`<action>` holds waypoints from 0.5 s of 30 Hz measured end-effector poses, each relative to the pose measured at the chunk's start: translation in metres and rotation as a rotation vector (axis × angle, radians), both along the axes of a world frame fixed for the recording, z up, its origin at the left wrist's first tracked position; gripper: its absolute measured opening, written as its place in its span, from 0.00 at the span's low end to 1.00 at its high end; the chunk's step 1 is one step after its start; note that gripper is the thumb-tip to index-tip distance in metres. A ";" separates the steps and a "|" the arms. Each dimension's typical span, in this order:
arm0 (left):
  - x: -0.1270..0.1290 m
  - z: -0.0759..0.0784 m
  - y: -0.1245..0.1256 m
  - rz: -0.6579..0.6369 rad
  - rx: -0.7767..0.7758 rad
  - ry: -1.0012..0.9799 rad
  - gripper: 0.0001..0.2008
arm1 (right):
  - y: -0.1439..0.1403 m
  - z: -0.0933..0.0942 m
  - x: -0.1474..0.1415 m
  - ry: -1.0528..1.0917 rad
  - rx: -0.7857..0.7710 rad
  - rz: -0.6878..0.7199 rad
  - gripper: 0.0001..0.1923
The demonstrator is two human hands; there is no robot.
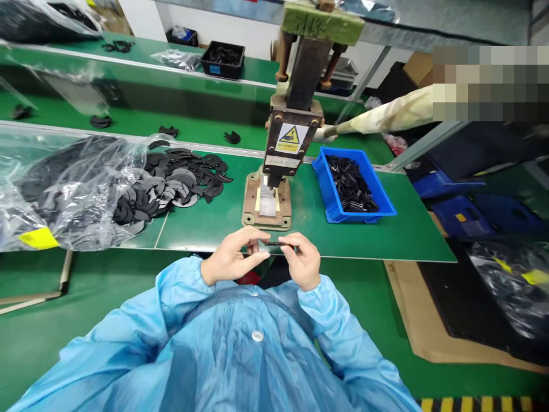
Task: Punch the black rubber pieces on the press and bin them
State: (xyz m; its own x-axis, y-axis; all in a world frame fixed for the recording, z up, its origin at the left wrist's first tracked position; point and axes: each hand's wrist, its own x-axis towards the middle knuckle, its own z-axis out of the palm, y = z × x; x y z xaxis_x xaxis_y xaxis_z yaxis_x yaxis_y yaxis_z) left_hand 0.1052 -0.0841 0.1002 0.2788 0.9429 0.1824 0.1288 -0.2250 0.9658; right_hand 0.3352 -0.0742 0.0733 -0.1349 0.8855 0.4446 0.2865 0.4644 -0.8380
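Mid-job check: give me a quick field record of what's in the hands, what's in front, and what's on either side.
left hand: pinches one end of the thin black part
right hand: pinches the other end
front: hand press with yellow warning label, on the green bench
left side: loose pile of black curved pieces spilling from a clear plastic bag
right side: blue bin holding black parts
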 end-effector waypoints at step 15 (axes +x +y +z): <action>0.003 -0.003 0.020 -0.248 -0.474 -0.233 0.22 | 0.010 0.015 -0.003 -0.161 0.017 0.256 0.12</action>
State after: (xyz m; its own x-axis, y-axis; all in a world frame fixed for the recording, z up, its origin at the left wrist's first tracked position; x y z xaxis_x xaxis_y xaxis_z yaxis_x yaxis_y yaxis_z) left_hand 0.1082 -0.0636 0.0968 0.5051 0.8480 -0.1608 -0.1006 0.2429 0.9648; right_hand 0.3323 -0.0642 0.0879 -0.4227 0.8064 0.4136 0.2870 0.5520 -0.7829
